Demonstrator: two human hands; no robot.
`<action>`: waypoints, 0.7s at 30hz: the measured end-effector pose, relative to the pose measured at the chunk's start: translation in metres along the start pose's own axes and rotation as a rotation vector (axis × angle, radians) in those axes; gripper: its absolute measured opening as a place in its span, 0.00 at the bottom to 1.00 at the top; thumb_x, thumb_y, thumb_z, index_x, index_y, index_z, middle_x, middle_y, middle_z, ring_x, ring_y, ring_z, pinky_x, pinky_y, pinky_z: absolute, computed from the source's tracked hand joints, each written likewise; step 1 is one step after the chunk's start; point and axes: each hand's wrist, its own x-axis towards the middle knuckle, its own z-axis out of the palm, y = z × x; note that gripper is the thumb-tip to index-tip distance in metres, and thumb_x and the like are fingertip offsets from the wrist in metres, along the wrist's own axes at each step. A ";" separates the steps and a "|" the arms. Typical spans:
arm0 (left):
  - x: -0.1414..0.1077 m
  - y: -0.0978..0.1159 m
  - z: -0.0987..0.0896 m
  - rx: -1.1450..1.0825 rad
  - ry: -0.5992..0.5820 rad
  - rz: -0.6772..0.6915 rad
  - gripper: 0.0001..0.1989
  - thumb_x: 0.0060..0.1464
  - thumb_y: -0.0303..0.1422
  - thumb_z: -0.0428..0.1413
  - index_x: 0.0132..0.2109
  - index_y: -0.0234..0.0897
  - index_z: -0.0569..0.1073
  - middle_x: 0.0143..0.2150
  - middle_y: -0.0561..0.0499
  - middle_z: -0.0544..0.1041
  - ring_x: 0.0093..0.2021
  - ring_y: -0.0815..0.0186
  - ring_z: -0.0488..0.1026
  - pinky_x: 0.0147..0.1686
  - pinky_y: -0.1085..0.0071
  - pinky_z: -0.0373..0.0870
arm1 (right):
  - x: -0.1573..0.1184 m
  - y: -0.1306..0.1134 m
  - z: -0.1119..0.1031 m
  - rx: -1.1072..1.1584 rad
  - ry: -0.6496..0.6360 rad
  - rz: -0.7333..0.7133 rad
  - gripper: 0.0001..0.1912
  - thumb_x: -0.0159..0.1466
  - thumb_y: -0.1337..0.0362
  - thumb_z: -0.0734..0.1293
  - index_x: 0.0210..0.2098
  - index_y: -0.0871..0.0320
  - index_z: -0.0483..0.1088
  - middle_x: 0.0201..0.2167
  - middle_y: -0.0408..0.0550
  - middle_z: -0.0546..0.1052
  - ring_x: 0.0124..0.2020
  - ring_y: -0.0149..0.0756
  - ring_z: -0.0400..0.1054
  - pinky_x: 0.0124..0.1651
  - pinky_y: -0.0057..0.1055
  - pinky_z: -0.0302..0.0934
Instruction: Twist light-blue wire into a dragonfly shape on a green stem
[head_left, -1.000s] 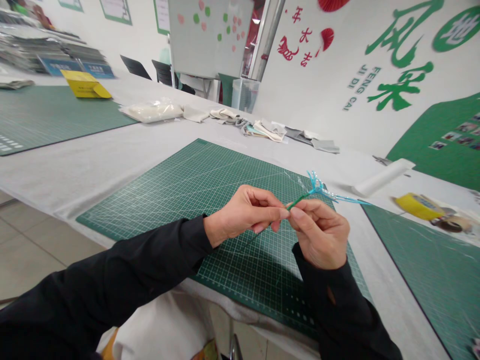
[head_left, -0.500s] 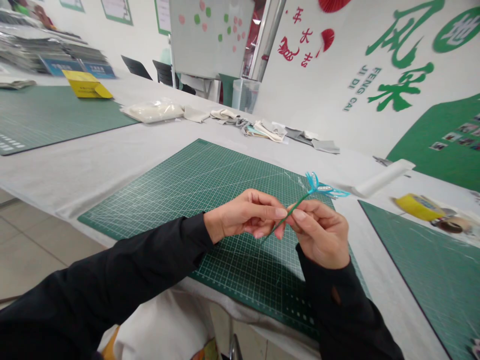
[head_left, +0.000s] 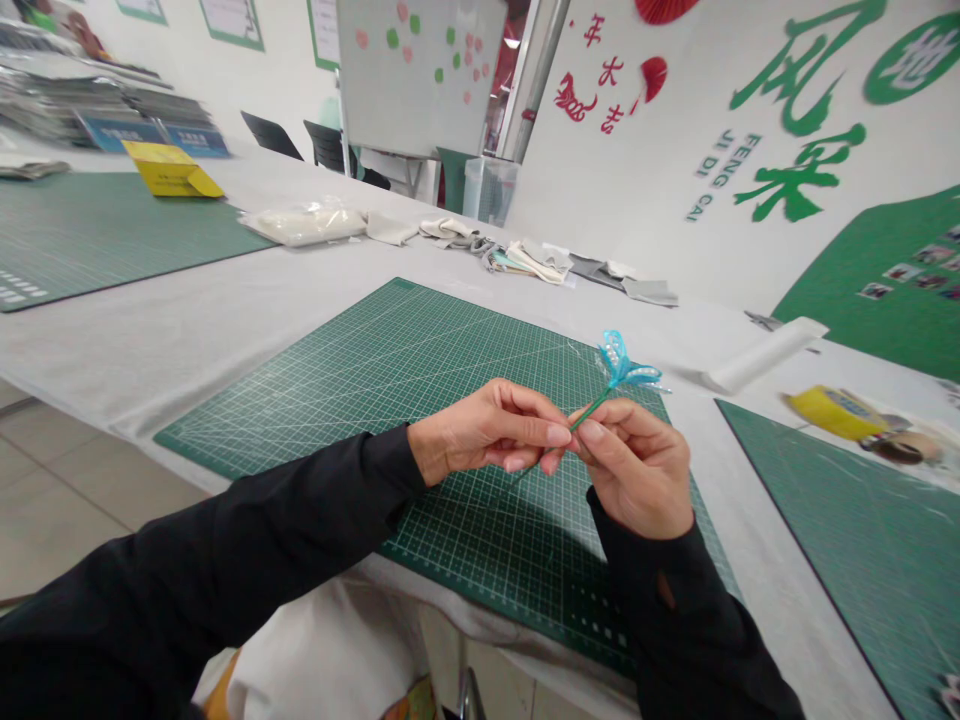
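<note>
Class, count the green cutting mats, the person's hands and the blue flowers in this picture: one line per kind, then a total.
Green cutting mats: 3
Hands, left hand and right hand: 2
Blue wire flower: 1
Total: 6

A small flower of sky-blue twisted wire [head_left: 619, 362] has tiny white beads along its looped petals. It sits atop a thin green stem [head_left: 586, 412], which slants down-left, held up in the air, tilted, not resting on anything.
</note>
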 end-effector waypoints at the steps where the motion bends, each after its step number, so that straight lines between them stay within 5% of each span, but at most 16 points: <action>1: 0.000 0.000 0.000 0.005 0.001 0.000 0.06 0.47 0.30 0.61 0.31 0.29 0.75 0.22 0.52 0.75 0.13 0.81 0.60 0.09 0.83 0.47 | 0.000 0.000 0.000 0.001 -0.006 -0.001 0.00 0.57 0.67 0.70 0.29 0.56 0.74 0.23 0.43 0.78 0.20 0.32 0.71 0.23 0.31 0.68; 12: 0.000 0.002 0.004 0.044 0.065 0.034 0.09 0.45 0.33 0.63 0.29 0.30 0.74 0.21 0.53 0.74 0.12 0.81 0.59 0.08 0.83 0.46 | 0.002 0.002 -0.001 -0.076 0.025 -0.015 0.02 0.56 0.64 0.70 0.28 0.55 0.74 0.22 0.43 0.76 0.18 0.28 0.66 0.20 0.26 0.61; 21: 0.002 -0.003 0.008 0.068 0.194 0.146 0.11 0.44 0.34 0.64 0.30 0.30 0.74 0.19 0.54 0.73 0.11 0.81 0.58 0.09 0.82 0.47 | 0.001 0.010 -0.005 -0.202 0.196 -0.078 0.03 0.55 0.64 0.71 0.28 0.56 0.74 0.14 0.37 0.67 0.15 0.23 0.52 0.20 0.26 0.48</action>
